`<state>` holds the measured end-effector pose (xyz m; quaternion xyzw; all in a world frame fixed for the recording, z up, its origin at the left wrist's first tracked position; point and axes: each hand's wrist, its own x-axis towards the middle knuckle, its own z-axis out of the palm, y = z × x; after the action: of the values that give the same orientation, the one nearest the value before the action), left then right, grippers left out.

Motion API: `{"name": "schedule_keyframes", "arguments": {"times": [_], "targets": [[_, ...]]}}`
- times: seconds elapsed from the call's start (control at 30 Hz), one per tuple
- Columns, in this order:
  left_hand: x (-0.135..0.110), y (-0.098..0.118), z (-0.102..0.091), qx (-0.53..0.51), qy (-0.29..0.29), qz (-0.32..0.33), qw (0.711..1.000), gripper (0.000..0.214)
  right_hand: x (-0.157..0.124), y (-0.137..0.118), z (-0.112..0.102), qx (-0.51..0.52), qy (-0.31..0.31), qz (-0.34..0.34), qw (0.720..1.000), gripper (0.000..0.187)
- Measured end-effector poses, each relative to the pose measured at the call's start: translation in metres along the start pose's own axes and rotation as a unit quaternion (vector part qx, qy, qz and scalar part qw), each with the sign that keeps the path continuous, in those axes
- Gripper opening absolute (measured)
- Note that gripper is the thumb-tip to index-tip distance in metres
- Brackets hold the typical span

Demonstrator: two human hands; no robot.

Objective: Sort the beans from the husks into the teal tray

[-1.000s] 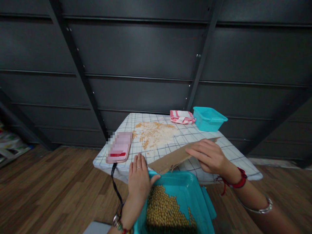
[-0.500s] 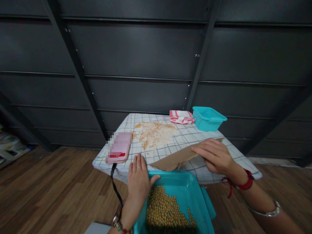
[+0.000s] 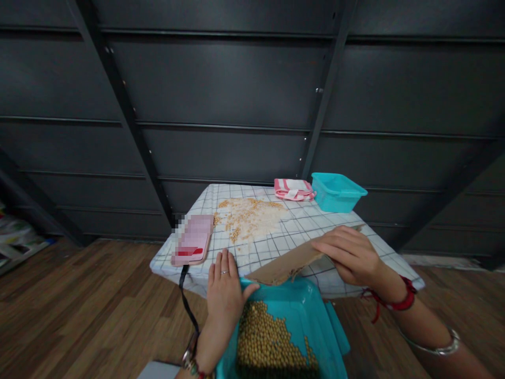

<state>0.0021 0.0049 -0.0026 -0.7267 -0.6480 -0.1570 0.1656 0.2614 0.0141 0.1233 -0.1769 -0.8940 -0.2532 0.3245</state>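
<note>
My right hand (image 3: 353,255) grips a torn strip of brown cardboard (image 3: 282,267). The strip slants low over the table's front edge, its near edge above the far rim of a turquoise bin (image 3: 307,310). Yellowish round beans (image 3: 268,342) lie in that bin, mostly on its left side. Flat against the tablecloth's front edge is my left hand (image 3: 224,289), fingers stretched out and thumb spread over the bin's corner. Farther back on the checked tablecloth (image 3: 272,247), grains and pale powder (image 3: 252,213) are scattered.
A pink phone-like case (image 3: 195,239) with a black strap lies at the table's left. At the back right are a folded red-and-white striped cloth (image 3: 294,189) and a smaller turquoise container (image 3: 337,195). A dark panelled wall (image 3: 221,79) stands behind the table.
My right hand has moved slightly toward me and right, bringing the cardboard's near edge lower over the bin's rim. My left hand has stayed in place.
</note>
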Motion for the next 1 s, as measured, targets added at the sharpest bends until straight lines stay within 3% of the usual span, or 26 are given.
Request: {"name": "schedule_keyframes", "arguments": {"times": [0.3, 0.53, 0.8, 1.0], "targets": [[-0.002, 0.0, 0.0, -0.01, -0.002, -0.003, 1.0, 0.087, -0.001, 0.003, 0.005, -0.052, 0.018, 0.023, 0.998, 0.044], [-0.002, 0.0, 0.0, -0.017, 0.015, -0.005, 1.0, 0.082, -0.001, -0.003, 0.012, -0.047, -0.002, -0.003, 0.999, 0.042], [-0.004, -0.001, -0.003, -0.019, 0.007, -0.008, 1.0, 0.082, -0.002, 0.015, 0.022, -0.129, 0.006, 0.012, 0.992, 0.044], [-0.002, -0.001, -0.008, -0.008, 0.005, -0.008, 1.0, 0.085, 0.002, 0.0, 0.017, -0.077, 0.009, 0.01, 0.997, 0.042]]}}
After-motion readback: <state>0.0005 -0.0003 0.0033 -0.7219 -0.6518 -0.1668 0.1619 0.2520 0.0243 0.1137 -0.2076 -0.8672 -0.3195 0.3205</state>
